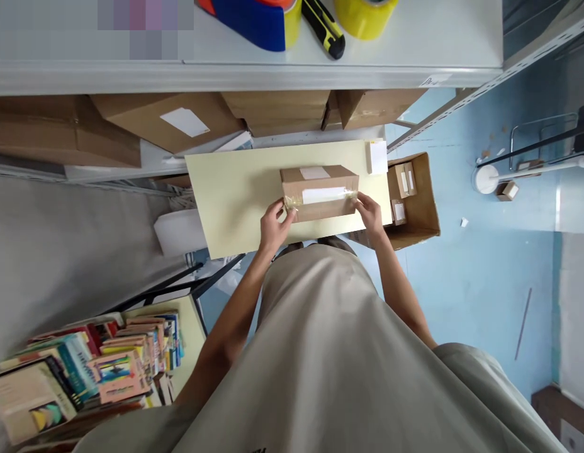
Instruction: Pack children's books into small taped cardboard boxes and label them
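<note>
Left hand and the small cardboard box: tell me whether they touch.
Touching. The head view shows the left hand with its fingers pressed on the taped left end of the small cardboard box, no gap between them.

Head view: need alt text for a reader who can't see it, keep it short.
Seen from above, a person's left hand and right hand press on the two ends of a small taped cardboard box lying on a pale yellow table. An open carton of smaller boxes stands to the right, and stacked books lie lower left.
</note>
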A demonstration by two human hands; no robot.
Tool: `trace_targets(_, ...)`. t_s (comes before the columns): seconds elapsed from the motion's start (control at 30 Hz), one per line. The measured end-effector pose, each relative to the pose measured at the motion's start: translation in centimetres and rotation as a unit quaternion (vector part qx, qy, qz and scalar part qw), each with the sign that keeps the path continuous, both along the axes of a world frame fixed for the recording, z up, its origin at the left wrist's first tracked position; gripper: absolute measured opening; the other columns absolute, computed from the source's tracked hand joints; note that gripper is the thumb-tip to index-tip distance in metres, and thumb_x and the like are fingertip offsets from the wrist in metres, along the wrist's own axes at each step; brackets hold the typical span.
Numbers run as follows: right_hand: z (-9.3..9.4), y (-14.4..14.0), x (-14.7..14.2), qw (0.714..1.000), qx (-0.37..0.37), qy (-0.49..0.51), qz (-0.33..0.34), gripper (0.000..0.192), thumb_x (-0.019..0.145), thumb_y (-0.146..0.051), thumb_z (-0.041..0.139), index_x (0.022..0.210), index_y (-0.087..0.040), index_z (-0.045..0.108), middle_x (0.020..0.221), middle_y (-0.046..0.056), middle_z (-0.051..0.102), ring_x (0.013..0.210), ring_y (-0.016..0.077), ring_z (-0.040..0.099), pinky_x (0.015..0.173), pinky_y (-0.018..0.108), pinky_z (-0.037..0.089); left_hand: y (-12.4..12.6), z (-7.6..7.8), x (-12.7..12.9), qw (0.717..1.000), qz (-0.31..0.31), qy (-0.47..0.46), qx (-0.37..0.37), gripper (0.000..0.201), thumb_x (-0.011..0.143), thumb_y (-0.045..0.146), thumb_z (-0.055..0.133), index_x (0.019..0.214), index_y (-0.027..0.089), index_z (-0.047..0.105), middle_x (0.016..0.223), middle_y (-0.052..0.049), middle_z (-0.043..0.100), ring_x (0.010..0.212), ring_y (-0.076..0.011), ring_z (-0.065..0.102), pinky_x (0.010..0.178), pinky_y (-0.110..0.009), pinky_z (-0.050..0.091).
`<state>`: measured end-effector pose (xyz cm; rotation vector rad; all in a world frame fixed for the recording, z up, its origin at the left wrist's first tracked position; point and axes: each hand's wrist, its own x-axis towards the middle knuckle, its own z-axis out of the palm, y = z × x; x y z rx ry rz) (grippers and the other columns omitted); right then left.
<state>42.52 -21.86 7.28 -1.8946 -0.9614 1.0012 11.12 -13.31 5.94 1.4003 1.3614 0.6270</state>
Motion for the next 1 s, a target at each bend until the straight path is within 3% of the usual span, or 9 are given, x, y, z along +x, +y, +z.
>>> trace_targets(0.1,1.2,0.2,-0.4,0.998,0.025,0.012,-0.049,0.067,0.097,-0.077,0.075,0.135,-0.022,0.084,0.138,0.018,0.086,0.131,0.0377,0.079,0.116,0.056,0.065,0.8,1.1,-0.7,1.000,0.015,-0.005,0.017,0.040,0.108,0.049,0.071,0.138,0.023,0.078,0.141,-0.014,0.084,0.131,-0.0309,0.082,0.117,-0.044,0.066)
trace_targets(0.23,-0.1,-0.6,-1.1,0.998,-0.030,0.036,-0.033,0.075,0.085,-0.082,0.082,0.126,-0.019,0.084,0.132,0.021,0.087,0.124,0.0392,0.081,0.112,0.060,0.067,1.1,0.0,-1.3,0.996,-0.004,0.059,-0.069,0.027,0.103,0.040,0.076,0.123,0.022,0.078,0.127,-0.014,0.088,0.122,-0.0322,0.085,0.113,-0.046,0.067)
trace_targets(0.37,-1.3,-2.4,-1.0,0.997,-0.044,0.063,-0.031,0.081,0.082,-0.081,0.087,0.132,-0.018,0.080,0.141,0.024,0.083,0.132,0.0378,0.080,0.120,0.059,0.063,0.2,-1.5,-2.2,0.992,-0.013,0.019,-0.120,0.043,0.098,0.037,0.080,0.138,0.021,0.073,0.148,-0.018,0.081,0.127,-0.0308,0.084,0.112,-0.045,0.068)
trace_targets(0.5,-1.3,-2.5,-0.6,0.995,-0.039,0.051,-0.075,0.088,0.085,-0.086,0.082,0.140,-0.018,0.078,0.151,0.025,0.078,0.140,0.0381,0.076,0.121,0.059,0.063,-0.2,-1.4,-2.3,0.992,0.013,0.011,-0.122,0.046,0.105,0.041,0.072,0.147,0.023,0.070,0.162,-0.017,0.074,0.139,-0.0291,0.079,0.115,-0.042,0.067)
trace_targets(0.7,-0.6,-0.5,-0.5,0.993,-0.031,0.117,-0.001,0.084,0.088,-0.091,0.076,0.130,-0.018,0.083,0.143,0.019,0.084,0.130,0.0366,0.080,0.115,0.053,0.067,0.2,0.1,-0.8,0.992,0.036,0.072,-0.093,0.042,0.104,0.055,0.068,0.129,0.022,0.076,0.137,-0.014,0.085,0.134,-0.0314,0.080,0.115,-0.042,0.066)
trace_targets(0.8,0.0,-1.0,1.8,0.991,-0.020,0.135,-0.015,0.082,0.090,-0.091,0.076,0.130,-0.020,0.083,0.140,0.017,0.085,0.126,0.0350,0.082,0.112,0.050,0.067,0.4,1.5,1.5,0.994,0.054,0.069,-0.070,0.051,0.099,0.064,0.073,0.126,0.021,0.077,0.131,-0.015,0.085,0.130,-0.0329,0.081,0.116,-0.045,0.065)
trace_targets(0.87,0.3,-2.1,4.6,0.988,-0.007,0.147,-0.044,0.081,0.090,-0.090,0.078,0.129,-0.019,0.083,0.136,0.017,0.086,0.123,0.0341,0.082,0.111,0.049,0.067,0.4,2.8,4.5,0.995,0.062,0.060,-0.057,0.059,0.095,0.069,0.077,0.126,0.019,0.078,0.132,-0.016,0.085,0.129,-0.0340,0.081,0.118,-0.047,0.064)
trace_targets(1.0,0.5,-6.2,13.0,0.981,-0.006,0.148,-0.126,0.078,0.091,-0.086,0.080,0.131,-0.019,0.082,0.132,0.016,0.086,0.122,0.0332,0.080,0.109,0.047,0.066,-0.7,5.6,14.2,0.999,0.012,0.045,-0.027,0.061,0.097,0.069,0.080,0.132,0.019,0.078,0.136,-0.016,0.084,0.128,-0.0333,0.080,0.118,-0.048,0.064)
